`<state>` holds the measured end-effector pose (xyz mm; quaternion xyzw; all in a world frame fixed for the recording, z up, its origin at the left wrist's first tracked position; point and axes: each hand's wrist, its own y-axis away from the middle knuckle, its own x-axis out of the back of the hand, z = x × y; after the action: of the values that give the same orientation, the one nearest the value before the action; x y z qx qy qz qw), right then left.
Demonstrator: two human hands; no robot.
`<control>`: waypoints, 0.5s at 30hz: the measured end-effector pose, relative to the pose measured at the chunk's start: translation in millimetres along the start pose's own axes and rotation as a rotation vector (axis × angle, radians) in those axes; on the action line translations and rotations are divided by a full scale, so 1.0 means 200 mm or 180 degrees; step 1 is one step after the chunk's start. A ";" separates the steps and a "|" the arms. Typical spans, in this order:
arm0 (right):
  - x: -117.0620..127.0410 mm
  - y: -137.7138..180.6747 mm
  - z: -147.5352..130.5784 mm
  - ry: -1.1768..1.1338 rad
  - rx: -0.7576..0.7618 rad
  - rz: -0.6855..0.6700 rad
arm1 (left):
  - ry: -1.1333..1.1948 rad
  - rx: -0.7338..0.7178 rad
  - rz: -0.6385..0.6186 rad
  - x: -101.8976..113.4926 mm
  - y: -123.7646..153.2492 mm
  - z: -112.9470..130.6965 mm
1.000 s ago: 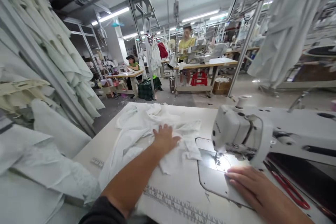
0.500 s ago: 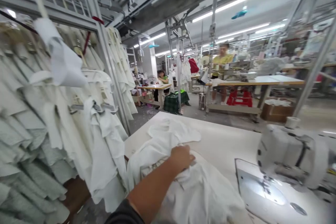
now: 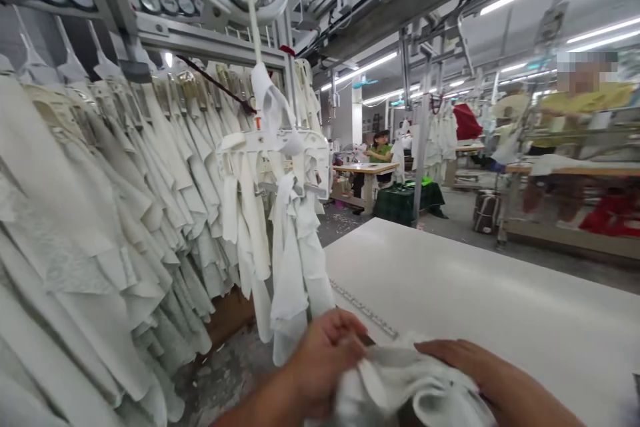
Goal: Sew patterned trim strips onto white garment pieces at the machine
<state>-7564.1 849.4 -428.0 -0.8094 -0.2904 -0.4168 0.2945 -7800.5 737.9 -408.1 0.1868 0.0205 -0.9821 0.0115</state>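
Note:
Bunched white fabric, apparently a garment (image 3: 415, 380), is gathered between my two hands at the near edge of the white table. My left hand (image 3: 330, 353) has its fingers closed in a pinch on the fabric's left side. Across the top right of the bundle lies my right hand (image 3: 460, 360), its fingers curled over the cloth and partly hidden. The lower part of the bundle is cut off by the frame.
White garment pieces (image 3: 295, 240) hang from a clip hanger (image 3: 260, 140) just left of the table (image 3: 450, 280). A long row of white garments (image 3: 150, 200) fills the left. A ruler strip (image 3: 365, 307) runs along the table edge. Co-workers (image 3: 380, 150) sit at benches beyond.
My view has turned left, and the sewing machine has left the frame. The white fabric, spread on the table before under one hand, is now bunched near me in both hands.

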 end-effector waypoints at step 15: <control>-0.27 -0.17 -0.31 -0.0130 0.0537 -0.0584 | -0.1644 -0.0604 0.1496 0.50 0.23 0.93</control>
<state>-7645.5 814.2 -436.9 -0.7601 -0.4033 -0.3995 0.3162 -7960.6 681.2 -274.6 -0.0698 0.0645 -0.9612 0.2590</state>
